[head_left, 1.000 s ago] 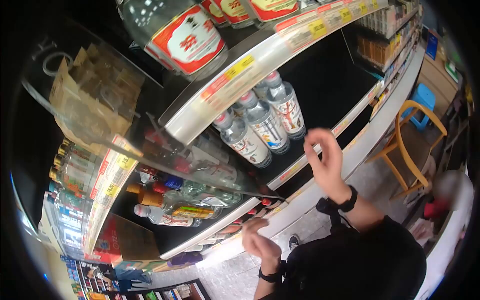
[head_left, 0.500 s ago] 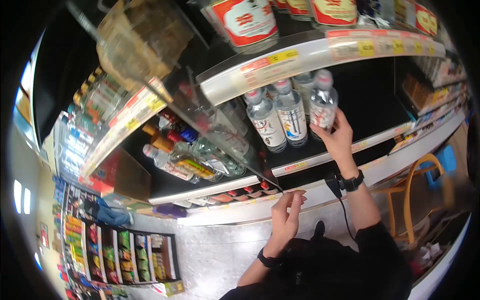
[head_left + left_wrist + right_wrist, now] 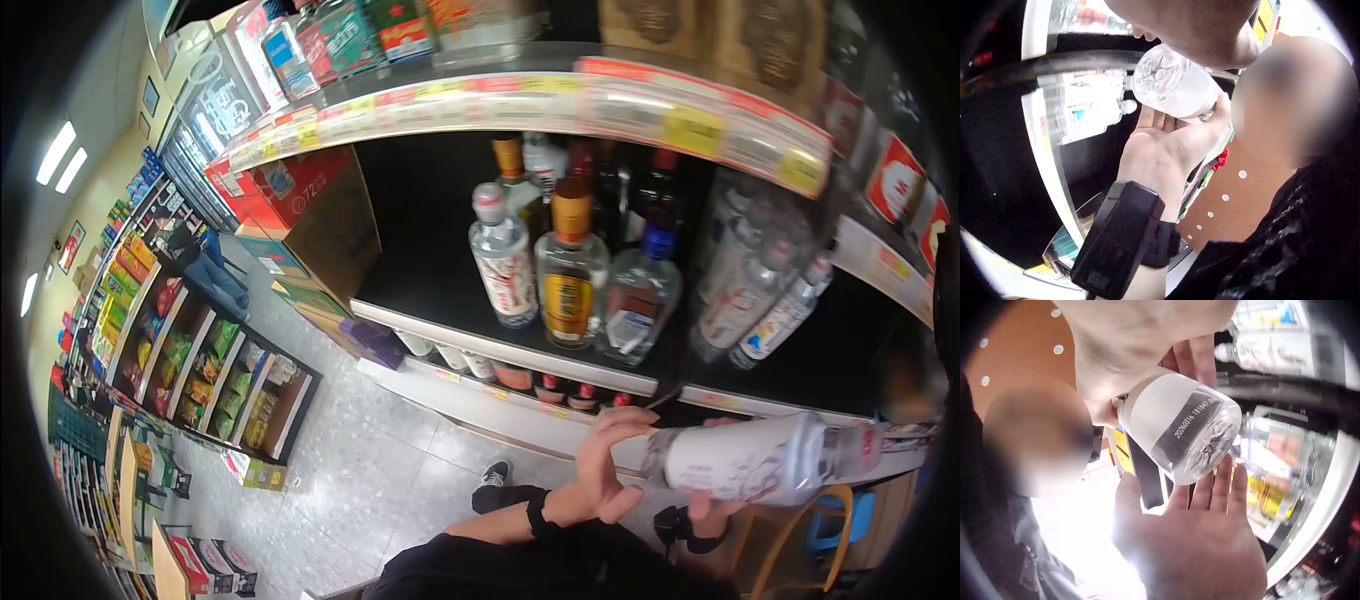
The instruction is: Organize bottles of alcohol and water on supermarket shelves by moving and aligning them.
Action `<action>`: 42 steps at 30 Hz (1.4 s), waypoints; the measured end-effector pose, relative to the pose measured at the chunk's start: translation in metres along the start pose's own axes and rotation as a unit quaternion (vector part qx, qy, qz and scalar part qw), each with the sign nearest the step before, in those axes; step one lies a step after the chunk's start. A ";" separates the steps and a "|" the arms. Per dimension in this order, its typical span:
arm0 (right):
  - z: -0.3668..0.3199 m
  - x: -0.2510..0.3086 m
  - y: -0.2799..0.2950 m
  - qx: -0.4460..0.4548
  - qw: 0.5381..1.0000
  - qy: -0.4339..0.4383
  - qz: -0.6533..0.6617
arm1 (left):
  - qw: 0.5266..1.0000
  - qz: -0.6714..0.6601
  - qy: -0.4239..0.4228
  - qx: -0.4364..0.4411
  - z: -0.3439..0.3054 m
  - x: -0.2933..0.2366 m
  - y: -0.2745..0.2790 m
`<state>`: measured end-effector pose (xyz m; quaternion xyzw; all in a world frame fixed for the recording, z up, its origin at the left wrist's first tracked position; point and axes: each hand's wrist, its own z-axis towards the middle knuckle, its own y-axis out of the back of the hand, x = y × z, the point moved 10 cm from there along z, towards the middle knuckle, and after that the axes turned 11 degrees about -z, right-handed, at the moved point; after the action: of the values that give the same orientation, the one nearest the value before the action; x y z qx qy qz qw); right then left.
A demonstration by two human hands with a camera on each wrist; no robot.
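Observation:
A clear bottle [image 3: 745, 460] with a white label lies tilted nearly sideways in front of the shelf, its cap toward the right in the head view. My right hand [image 3: 712, 512] grips it from below; the bottle hides part of that hand. In the left wrist view, the right hand's [image 3: 1163, 147] thumb and fingers go round the bottle. My left hand [image 3: 605, 455] is at the base end, fingers spread. The right wrist view shows the left hand [image 3: 1191, 540] with straight fingers right at the base edge, and a printed code on the bottle [image 3: 1179, 431].
On the lower shelf stand a pink-capped bottle [image 3: 500, 265], an orange-capped bottle [image 3: 572, 285] and a blue-capped bottle [image 3: 643, 295]. Several clear bottles [image 3: 745, 290] are to their right. A red carton [image 3: 305, 195] sits at the shelf's left end. A snack rack [image 3: 215, 365] stands across the aisle.
My right hand reached the shelf, took hold of a clear bottle, and brought it out, tipping it sideways. The left hand came up to its base. The head view swung toward the left shelves.

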<state>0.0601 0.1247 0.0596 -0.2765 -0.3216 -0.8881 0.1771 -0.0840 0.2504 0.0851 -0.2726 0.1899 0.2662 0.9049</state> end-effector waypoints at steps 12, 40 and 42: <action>0.131 0.118 -0.266 -0.098 0.995 -0.016 0.029 | 0.934 0.346 0.059 0.063 0.113 -0.052 0.249; 0.182 0.094 -0.317 -0.103 0.971 -0.209 -0.048 | 0.792 -0.250 0.557 0.012 0.152 0.071 0.272; 0.179 0.094 -0.325 -0.093 0.977 -0.187 -0.044 | 0.791 -0.263 0.553 -0.009 0.157 0.077 0.270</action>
<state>-0.1059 0.4692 0.0777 -0.4390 -0.2768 -0.8534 0.0484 -0.1505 0.5644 0.0638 -0.4210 0.5761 -0.1768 0.6779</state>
